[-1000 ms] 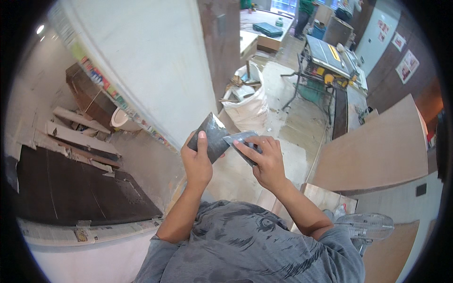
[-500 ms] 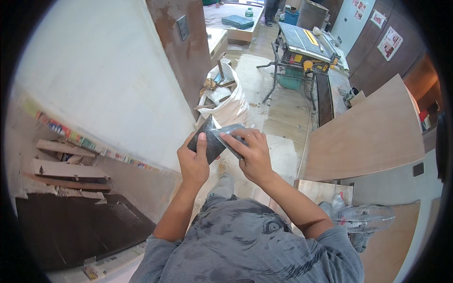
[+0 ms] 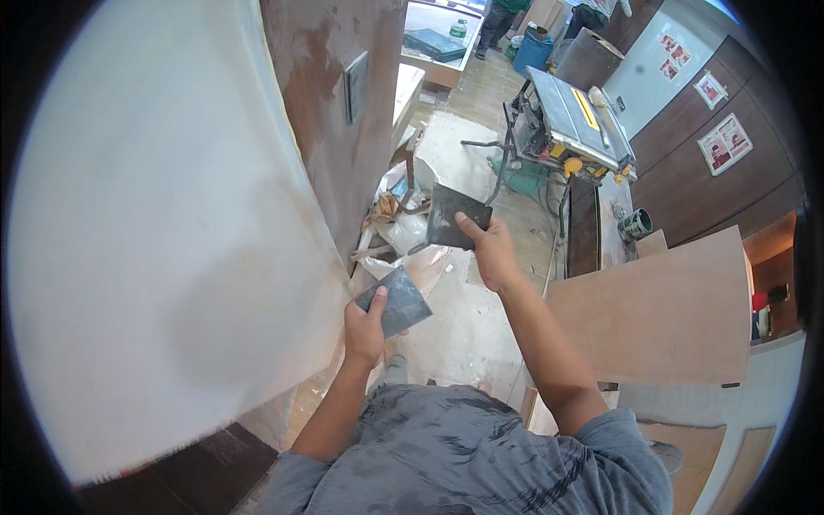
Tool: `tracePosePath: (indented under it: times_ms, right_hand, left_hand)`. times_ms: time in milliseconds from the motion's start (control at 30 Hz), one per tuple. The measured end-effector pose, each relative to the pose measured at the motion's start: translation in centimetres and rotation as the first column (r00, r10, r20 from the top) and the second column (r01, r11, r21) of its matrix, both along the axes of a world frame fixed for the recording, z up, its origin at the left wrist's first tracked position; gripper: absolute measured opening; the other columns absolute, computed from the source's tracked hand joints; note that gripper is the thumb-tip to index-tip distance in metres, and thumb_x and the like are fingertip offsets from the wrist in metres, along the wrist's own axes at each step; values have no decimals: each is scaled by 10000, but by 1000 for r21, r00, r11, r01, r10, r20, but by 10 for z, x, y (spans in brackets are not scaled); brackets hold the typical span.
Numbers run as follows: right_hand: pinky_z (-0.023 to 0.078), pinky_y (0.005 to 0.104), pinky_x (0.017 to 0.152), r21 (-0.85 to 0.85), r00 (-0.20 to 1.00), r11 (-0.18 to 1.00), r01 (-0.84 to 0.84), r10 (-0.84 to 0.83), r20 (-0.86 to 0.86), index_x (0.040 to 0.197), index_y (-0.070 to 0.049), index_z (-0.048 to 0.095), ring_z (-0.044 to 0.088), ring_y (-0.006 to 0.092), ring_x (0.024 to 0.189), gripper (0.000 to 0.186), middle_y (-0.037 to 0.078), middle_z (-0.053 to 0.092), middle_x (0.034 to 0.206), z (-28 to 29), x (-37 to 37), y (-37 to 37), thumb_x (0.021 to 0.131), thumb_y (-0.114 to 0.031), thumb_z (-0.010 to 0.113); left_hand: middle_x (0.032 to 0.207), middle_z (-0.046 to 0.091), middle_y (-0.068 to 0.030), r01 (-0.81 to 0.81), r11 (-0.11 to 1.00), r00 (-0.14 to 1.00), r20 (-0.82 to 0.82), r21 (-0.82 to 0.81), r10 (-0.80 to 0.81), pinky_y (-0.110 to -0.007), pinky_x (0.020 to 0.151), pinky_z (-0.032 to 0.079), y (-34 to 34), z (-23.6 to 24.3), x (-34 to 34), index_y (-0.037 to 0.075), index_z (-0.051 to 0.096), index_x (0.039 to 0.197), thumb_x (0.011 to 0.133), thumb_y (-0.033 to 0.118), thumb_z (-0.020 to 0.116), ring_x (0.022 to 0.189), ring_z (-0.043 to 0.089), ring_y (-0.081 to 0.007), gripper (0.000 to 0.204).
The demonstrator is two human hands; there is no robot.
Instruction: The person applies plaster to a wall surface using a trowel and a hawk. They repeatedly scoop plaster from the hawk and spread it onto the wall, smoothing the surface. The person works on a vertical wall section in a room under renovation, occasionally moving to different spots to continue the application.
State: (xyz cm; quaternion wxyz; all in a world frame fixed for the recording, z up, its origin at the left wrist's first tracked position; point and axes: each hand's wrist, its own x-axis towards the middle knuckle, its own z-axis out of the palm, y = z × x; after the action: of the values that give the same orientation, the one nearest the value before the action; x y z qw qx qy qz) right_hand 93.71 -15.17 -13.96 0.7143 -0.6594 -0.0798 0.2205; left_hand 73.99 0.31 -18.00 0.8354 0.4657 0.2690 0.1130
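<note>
My left hand grips a dark grey flat blade close to the white plastered wall. My right hand is stretched further forward and holds a second dark flat blade, thumb on its face. The two blades are apart, the right one higher and farther from me. A brown, patchy wall section with a grey switch plate lies just ahead of the left blade.
White bags and scrap debris lie at the wall's foot. A table saw on a stand is ahead on the right. A large plywood sheet leans at right. Other people stand far back near a blue bucket.
The hands held both blades together before; now they have parted, the right hand moving forward with one blade. My view has swung toward the brown wall section.
</note>
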Motion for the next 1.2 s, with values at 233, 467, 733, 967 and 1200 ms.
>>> tracePosePath:
  times_ms: [233,467,733,967,1200]
  right_hand:
    - [504,188,541,506,818,847,163,171,-549,1130,-81,625,628,75,711,286,6,671,947,-28,23,44,992,-320,700]
    - [331,149,394,340,808,934,112,114,-578,969,-133,600,428,27,460,324,-19,623,805,-2,24,74,973,-440,704]
    - [331,167,408,221,835,972,-81,187,-518,987,-118,623,416,32,448,308,-13,645,809,10,27,58,982,-417,696]
    - [403,202,453,127,820,972,-197,235,-522,1128,-75,614,550,38,543,294,-7,652,813,0,59,7,990,-323,691]
    - [549,328,762,-275,946,957,-91,169,277,1149,-55,701,687,173,863,214,67,705,962,8,113,7,945,-119,696]
  left_hand:
    - [933,719,-12,184,722,977,46,-667,-207,-192,439,512,33,16,77,89,655,1148,1008,271,661,679,666,-91,229]
    - [946,718,-107,274,437,962,255,-857,-102,-189,539,612,37,6,128,19,641,1157,1068,215,537,744,721,-138,239]
    - [933,720,-116,270,325,956,292,-906,20,-212,566,629,50,-24,150,18,662,1119,1058,184,552,757,726,-150,209]
    - [942,725,-106,48,598,986,134,-800,99,-285,558,628,54,-19,175,31,686,1065,1020,180,628,805,721,-168,166]
    - [953,720,-122,-307,914,950,139,266,279,-340,548,600,49,-21,204,-65,635,1149,1023,148,593,744,717,-184,251]
